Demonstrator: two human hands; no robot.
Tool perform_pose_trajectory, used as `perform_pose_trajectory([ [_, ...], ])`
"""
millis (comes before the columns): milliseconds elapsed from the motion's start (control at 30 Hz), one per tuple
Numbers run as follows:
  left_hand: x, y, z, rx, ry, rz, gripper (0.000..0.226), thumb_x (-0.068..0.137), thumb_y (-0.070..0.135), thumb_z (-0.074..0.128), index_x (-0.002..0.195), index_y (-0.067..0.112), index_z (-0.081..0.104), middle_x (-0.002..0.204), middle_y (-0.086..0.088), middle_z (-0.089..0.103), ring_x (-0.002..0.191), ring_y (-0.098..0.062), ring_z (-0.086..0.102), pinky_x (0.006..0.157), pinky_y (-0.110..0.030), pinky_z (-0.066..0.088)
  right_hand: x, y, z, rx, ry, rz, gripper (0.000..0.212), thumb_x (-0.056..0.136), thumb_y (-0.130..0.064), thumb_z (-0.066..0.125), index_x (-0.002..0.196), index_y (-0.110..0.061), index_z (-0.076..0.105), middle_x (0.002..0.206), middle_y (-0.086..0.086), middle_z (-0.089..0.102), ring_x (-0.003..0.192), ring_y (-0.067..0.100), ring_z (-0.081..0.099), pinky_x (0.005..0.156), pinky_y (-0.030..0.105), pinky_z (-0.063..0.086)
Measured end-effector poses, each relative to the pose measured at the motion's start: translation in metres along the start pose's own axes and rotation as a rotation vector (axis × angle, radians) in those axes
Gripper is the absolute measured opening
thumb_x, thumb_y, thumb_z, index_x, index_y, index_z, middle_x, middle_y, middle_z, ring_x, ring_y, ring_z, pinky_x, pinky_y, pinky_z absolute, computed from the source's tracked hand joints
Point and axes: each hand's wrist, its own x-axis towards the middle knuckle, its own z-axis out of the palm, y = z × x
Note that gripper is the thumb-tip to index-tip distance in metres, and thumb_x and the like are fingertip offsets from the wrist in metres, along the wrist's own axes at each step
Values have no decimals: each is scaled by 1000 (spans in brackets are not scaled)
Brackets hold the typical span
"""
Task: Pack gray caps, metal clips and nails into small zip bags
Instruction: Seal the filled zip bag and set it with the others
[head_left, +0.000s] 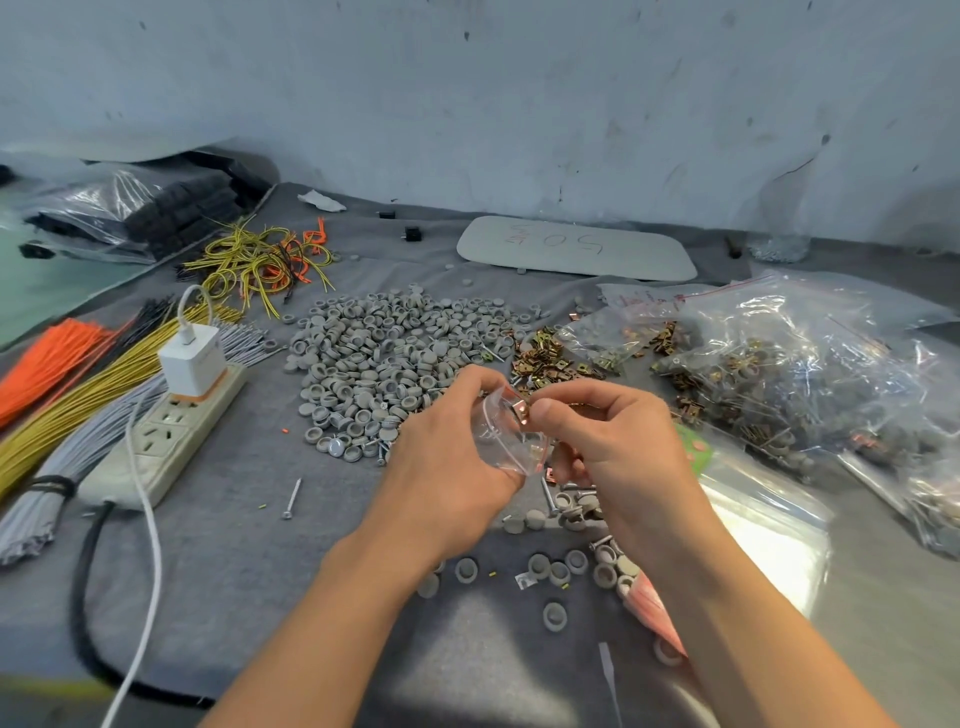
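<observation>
My left hand (447, 447) holds a small clear zip bag (506, 441) by its mouth, above the grey mat. My right hand (608, 431) pinches a copper-coloured metal clip (521, 413) at the bag's opening. A big heap of gray caps (384, 358) lies beyond my hands. Brass-coloured metal clips (540, 361) are piled to its right. Loose caps and nails (566, 506) lie under and near my right wrist. A single nail (292, 499) lies to the left.
A white power strip (171, 436) with a charger plugged in sits at left, beside bundles of orange, yellow and grey wires (78, 384). Large clear bags of packed parts (810, 384) fill the right. A stack of empty zip bags (763, 540) lies by my right forearm.
</observation>
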Motion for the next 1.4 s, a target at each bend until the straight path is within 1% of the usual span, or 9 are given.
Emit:
perform_pose_trajectory([
  [133,1,-2,0,-109,5,-10,51,70,20,81,103,46,53,84,26,69,68,5,63,55,-11,42,2,1,7,-35,-27,-82,21,93,-2,69,81,-14,81,80,9,78,33,14,40,37,19,34],
  [267,5,-5,-2,-260,81,-68,47,63,33,80,103,42,59,92,18,76,80,-2,72,76,-36,60,11,-1,-13,29,129,-107,25,94,-3,67,81,-20,81,83,9,79,39,11,42,41,20,37],
  [400,8,-9,-8,-390,211,-120,50,63,24,83,105,40,60,96,11,77,84,-11,75,80,-52,62,16,10,-30,-710,176,-116,22,90,-12,73,81,-31,82,73,-16,76,53,-1,61,53,15,47],
  [533,10,-8,-12,-346,308,-103,52,65,19,83,103,43,57,95,15,76,82,-6,74,75,-43,63,11,20,-20,-1177,-36,14,19,89,-19,72,84,-35,77,88,-12,76,77,9,68,73,26,56],
  [700,5,-5,-6,-113,268,-64,51,74,20,84,103,46,52,93,31,70,83,12,61,63,-7,40,9,15,-8,-1325,-67,15,16,87,-20,68,94,-29,79,96,1,77,92,27,70,82,36,58],
  [867,2,-3,-4,-25,184,-43,48,76,28,82,105,48,49,91,28,71,75,3,61,63,-7,40,8,17,0,-1412,-42,8,14,91,-18,64,95,-23,76,93,5,76,92,31,70,81,36,57],
  [1100,1,1,0,11,91,-45,45,77,33,82,105,47,49,91,22,70,81,7,61,63,-8,42,6,5,-5,-745,294,-212,9,82,-30,84,74,-30,80,62,-19,70,61,-1,65,59,18,48],
  [1233,2,2,2,15,66,-60,49,77,26,82,106,48,48,90,21,70,77,3,62,60,-13,42,1,-2,0,-277,176,-206,18,80,-14,85,74,-30,81,65,2,74,57,10,60,57,30,52],
  [1400,2,1,5,48,53,-53,57,74,20,84,105,50,46,81,22,66,71,3,59,55,-16,38,2,0,4,-359,68,-285,19,85,-14,83,74,-30,82,63,-8,73,54,3,55,52,22,44],
])
